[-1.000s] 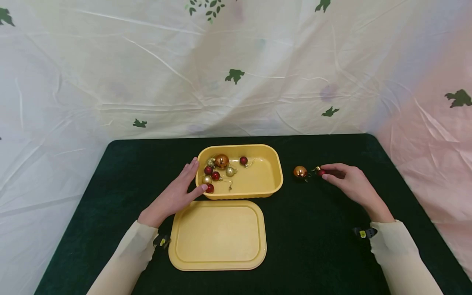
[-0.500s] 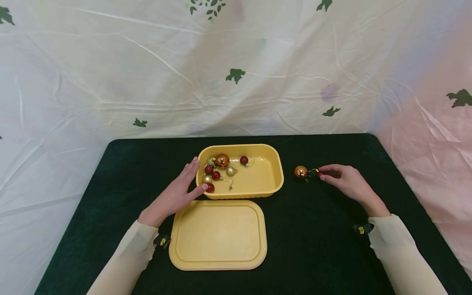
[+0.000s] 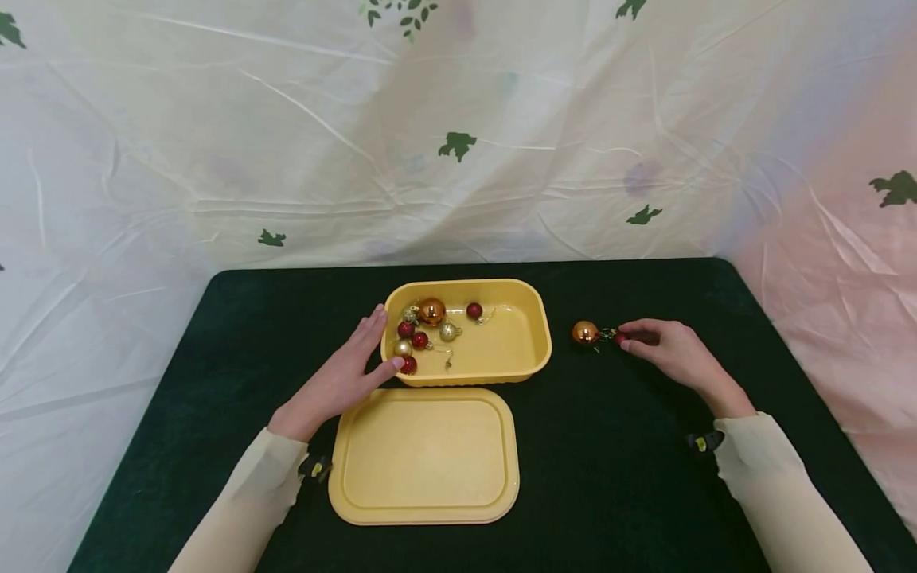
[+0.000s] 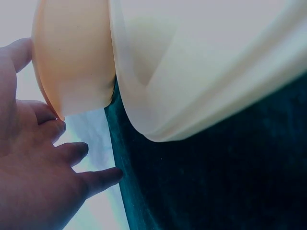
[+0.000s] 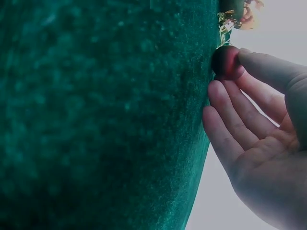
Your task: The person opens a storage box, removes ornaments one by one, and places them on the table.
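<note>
Green cloth (image 3: 587, 485) spreads across the lower frame. Yellow lid (image 3: 424, 458) lies below centre, its matching box (image 3: 505, 342) just above it. My left hand (image 3: 342, 372), left of centre, rests straight-fingered against the box's left end, likely steadying it. My right hand (image 3: 673, 348), right of centre near a copper bauble (image 3: 585, 332), pinches a smaller red bauble (image 5: 226, 63), probably so it won't roll. Fine hooks (image 3: 607, 335) between the two baubles: tangled or merely touching, too small to tell.

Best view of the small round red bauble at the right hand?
Right wrist: the small round red bauble appears largest there, mostly uncovered, held by the right hand. Head: tiny, partly covered by that hand. Left wrist: not visible.
</note>
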The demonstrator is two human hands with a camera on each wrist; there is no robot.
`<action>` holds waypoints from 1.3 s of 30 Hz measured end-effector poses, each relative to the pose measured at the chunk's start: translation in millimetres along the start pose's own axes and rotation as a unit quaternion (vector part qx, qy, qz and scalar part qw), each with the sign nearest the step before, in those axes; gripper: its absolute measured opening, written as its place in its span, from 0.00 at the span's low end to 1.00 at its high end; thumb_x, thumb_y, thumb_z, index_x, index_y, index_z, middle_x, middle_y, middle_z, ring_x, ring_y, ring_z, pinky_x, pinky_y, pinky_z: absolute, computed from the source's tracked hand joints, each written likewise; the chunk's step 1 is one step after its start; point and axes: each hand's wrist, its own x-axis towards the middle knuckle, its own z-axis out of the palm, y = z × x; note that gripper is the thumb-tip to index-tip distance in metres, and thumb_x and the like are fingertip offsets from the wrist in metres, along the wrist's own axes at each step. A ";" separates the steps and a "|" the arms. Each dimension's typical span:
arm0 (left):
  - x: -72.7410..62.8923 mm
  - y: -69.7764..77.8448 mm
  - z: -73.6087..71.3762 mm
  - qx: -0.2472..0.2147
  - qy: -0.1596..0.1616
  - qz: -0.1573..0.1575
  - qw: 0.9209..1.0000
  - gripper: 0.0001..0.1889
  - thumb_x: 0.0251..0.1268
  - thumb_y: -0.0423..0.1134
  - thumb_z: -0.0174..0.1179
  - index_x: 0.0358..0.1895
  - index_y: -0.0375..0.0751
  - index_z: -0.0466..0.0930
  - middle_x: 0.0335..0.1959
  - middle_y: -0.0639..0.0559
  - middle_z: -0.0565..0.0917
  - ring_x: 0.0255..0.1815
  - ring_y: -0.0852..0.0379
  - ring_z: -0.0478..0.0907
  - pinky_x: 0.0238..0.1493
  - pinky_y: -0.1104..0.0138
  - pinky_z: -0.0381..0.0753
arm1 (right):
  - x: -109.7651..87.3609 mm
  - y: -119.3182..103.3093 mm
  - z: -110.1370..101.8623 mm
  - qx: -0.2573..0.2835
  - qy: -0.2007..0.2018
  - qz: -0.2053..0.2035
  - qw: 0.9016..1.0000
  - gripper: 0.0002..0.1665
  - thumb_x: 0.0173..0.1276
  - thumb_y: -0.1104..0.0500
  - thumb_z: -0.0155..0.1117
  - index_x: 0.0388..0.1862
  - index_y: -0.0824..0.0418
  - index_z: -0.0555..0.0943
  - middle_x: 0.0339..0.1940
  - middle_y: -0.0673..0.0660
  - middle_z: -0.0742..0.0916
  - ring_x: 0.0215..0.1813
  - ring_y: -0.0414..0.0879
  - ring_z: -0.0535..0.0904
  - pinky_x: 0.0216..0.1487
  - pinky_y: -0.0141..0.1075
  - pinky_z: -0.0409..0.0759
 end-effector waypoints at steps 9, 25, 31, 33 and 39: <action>0.2 0.7 -0.2 -0.003 -0.002 -0.001 1.000 0.48 0.78 0.60 0.54 0.86 0.47 0.35 0.87 0.50 0.38 0.86 0.41 0.37 0.80 0.42 0.47 | -3.1 -1.1 -1.1 -0.001 -0.002 -0.003 1.000 0.25 0.79 0.51 0.63 0.68 0.62 0.78 0.57 0.64 0.86 0.55 0.56 0.84 0.50 0.40 0.81; 0.5 -1.4 1.8 0.004 0.001 0.002 1.000 0.48 0.78 0.65 0.50 0.86 0.49 0.34 0.87 0.52 0.37 0.86 0.42 0.36 0.81 0.42 0.46 | -22.7 -22.3 -2.4 -0.036 0.060 -0.031 0.997 0.30 0.80 0.45 0.61 0.71 0.61 0.76 0.75 0.66 0.74 0.73 0.69 0.68 0.63 0.71 0.68; 0.2 -1.4 2.6 0.003 0.003 0.006 1.000 0.48 0.77 0.66 0.50 0.86 0.49 0.35 0.87 0.53 0.36 0.86 0.42 0.36 0.81 0.43 0.46 | -30.5 -40.4 3.0 -0.033 0.104 -0.055 0.992 0.27 0.79 0.47 0.62 0.69 0.60 0.78 0.74 0.64 0.76 0.74 0.67 0.69 0.64 0.70 0.68; 0.1 -1.4 2.7 0.004 0.004 0.007 1.000 0.48 0.77 0.66 0.50 0.86 0.49 0.35 0.87 0.53 0.36 0.86 0.42 0.36 0.81 0.43 0.46 | -32.2 -46.1 5.3 -0.029 0.115 -0.061 0.991 0.26 0.79 0.48 0.63 0.69 0.59 0.78 0.74 0.63 0.76 0.73 0.66 0.70 0.63 0.68 0.70; 0.0 -2.3 2.3 0.004 0.005 0.007 1.000 0.48 0.78 0.65 0.50 0.86 0.49 0.35 0.87 0.53 0.37 0.86 0.42 0.36 0.81 0.43 0.46 | -36.6 -63.9 11.7 -0.006 0.146 -0.069 0.987 0.26 0.76 0.50 0.67 0.69 0.56 0.79 0.71 0.59 0.79 0.71 0.60 0.73 0.64 0.64 0.71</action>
